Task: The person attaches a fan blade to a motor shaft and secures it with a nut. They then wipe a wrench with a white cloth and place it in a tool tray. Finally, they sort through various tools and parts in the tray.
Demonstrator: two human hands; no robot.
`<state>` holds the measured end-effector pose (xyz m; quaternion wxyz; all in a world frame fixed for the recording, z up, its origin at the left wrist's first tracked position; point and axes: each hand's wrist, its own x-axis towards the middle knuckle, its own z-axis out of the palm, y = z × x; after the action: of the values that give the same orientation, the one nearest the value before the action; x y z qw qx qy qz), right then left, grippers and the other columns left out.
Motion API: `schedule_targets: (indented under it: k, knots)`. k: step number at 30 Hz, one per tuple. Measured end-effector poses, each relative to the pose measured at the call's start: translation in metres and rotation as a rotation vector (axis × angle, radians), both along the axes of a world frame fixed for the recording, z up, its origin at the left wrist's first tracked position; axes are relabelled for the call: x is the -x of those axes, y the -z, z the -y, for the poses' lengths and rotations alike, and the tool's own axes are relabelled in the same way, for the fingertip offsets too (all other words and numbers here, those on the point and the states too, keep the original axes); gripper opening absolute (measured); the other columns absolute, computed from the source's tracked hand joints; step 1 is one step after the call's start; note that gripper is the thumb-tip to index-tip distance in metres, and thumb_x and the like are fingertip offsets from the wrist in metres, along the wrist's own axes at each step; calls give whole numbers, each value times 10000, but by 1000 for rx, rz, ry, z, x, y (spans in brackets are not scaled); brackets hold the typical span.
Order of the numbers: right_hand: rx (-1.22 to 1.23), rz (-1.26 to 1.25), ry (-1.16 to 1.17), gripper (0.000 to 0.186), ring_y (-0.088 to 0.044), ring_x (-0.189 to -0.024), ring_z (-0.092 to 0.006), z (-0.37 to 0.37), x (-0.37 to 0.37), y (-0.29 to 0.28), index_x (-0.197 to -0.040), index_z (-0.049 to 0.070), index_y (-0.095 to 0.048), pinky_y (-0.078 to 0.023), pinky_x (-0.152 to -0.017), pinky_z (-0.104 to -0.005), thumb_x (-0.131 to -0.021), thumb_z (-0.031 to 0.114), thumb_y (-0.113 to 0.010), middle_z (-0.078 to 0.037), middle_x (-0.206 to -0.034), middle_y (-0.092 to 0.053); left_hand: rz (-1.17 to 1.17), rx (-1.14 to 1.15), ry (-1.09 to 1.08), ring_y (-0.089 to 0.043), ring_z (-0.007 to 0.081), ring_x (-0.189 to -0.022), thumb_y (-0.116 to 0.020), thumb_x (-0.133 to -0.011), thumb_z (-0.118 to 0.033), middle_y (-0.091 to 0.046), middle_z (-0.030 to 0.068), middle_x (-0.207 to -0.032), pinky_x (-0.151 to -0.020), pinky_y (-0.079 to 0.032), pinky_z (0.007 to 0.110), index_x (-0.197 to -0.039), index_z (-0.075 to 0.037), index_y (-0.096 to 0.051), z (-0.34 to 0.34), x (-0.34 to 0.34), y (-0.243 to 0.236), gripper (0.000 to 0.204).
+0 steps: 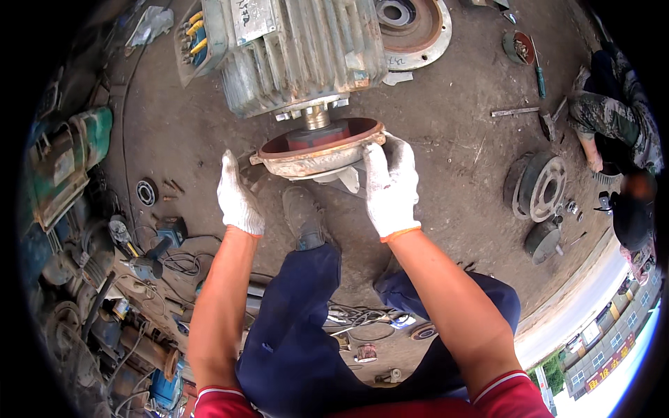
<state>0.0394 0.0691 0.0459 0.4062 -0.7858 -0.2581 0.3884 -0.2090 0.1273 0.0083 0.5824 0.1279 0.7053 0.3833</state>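
A grey-green ribbed electric motor (313,49) lies on the ground ahead of me, its metal shaft (317,117) pointing towards me. Around the shaft end sits a round, rusty motor end cover (313,161), its reddish hollow side facing the motor. My right hand (391,184), in a white knitted glove, grips the cover's right rim, fingers in front and thumb side near the edge. On the other side, my left hand (239,198), gloved too, is held upright with fingers stretched, just off the cover's left lug. Nothing shows in that hand.
Behind the motor lies another round flange cover (418,35). To the right are a pulley wheel (543,187), a screwdriver (540,80) and a bowl of small parts (519,47); a person in camouflage (613,104) crouches there. A bearing ring (147,191), cables and machine parts crowd the left.
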Motion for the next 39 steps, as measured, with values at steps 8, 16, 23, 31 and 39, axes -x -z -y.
schedule_targets:
  k: [8, 16, 23, 31, 39]
  knots:
    - [85, -149, 171, 321, -688, -969, -143, -19, -26, 57, -1273, 33, -714, -543, -813, -302, -1079, 279, -643, -51, -1128, -752, 40, -199, 125, -475, 283, -1497, -542, -1107, -569, -482, 167, -1645, -1232, -384, 429, -1628, -19, -437, 11, 0, 55, 765]
    - [82, -623, 306, 342, -708, -1033, -201, -31, -22, 86, -1280, 58, -712, -569, -890, -364, -1135, 293, -511, -81, -1181, -752, 198, -327, -28, -481, 249, -1470, -486, -1135, -558, -505, 119, -1608, -1251, -346, 431, -1642, -54, -437, 21, -36, 57, 716]
    - [-14, -719, 315, 338, -702, -1029, -202, -27, -33, 111, -1274, 47, -718, -564, -905, -363, -1120, 297, -550, -75, -1192, -750, 151, -339, -6, -475, 242, -1475, -468, -1138, -565, -519, 96, -1595, -1251, -332, 446, -1646, -82, -445, 23, -38, 61, 702]
    - [-427, 137, -74, 257, -696, -1042, -222, -34, -10, 21, -1187, 8, -712, -565, -941, -375, -1001, 179, -762, -122, -1123, -738, 208, -363, -72, -529, 253, -1414, -548, -1112, -560, -565, 110, -1549, -1209, -407, 431, -1603, -63, -474, 25, -41, 58, 703]
    - [-413, 1, -184, 209, -683, -1019, -179, -43, 12, -14, -1188, -2, -713, -558, -916, -330, -1008, 105, -712, -110, -1120, -749, 165, -403, -55, -538, 241, -1424, -537, -1130, -509, -574, 117, -1545, -1208, -421, 418, -1583, -57, -516, 25, -39, 62, 640]
